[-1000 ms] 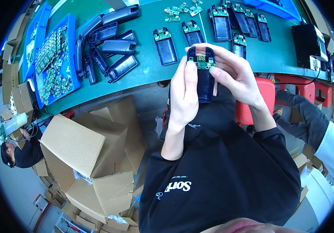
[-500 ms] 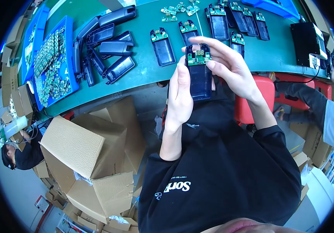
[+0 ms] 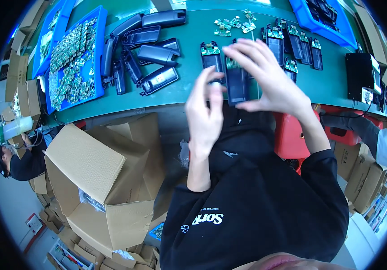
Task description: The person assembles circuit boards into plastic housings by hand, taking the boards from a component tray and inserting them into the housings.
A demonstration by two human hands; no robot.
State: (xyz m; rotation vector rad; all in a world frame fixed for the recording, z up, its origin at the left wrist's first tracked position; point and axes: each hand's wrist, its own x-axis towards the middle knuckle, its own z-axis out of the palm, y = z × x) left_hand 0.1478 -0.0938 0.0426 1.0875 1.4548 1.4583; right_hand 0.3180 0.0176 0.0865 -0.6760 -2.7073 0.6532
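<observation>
My right hand (image 3: 272, 83) reaches over a black plastic casing (image 3: 237, 87), its fingers at the board end and its thumb by the lower end. A green circuit board shows in part under those fingers. Just left of the casing, my left hand (image 3: 204, 112) is off it, fingers apart and slightly blurred, holding nothing. Behind the left fingertips lies another casing with a green board (image 3: 210, 50) at its top. More board-fitted casings (image 3: 274, 40) lie beyond my right hand, several of them side by side.
Blue trays (image 3: 99, 67) heaped with small circuit boards stand at the left, beside a pile of black casings (image 3: 157, 55). Loose boards (image 3: 235, 22) lie at the back. A blue bin (image 3: 346, 33) and black box device (image 3: 360, 78) are right. An open carton (image 3: 85, 157) and red stool (image 3: 288, 135) stand below.
My left hand has come off the casing. My right hand has shifted from the casing's right side to over its top, covering the board. The view has turned, moving the table things rightward.
</observation>
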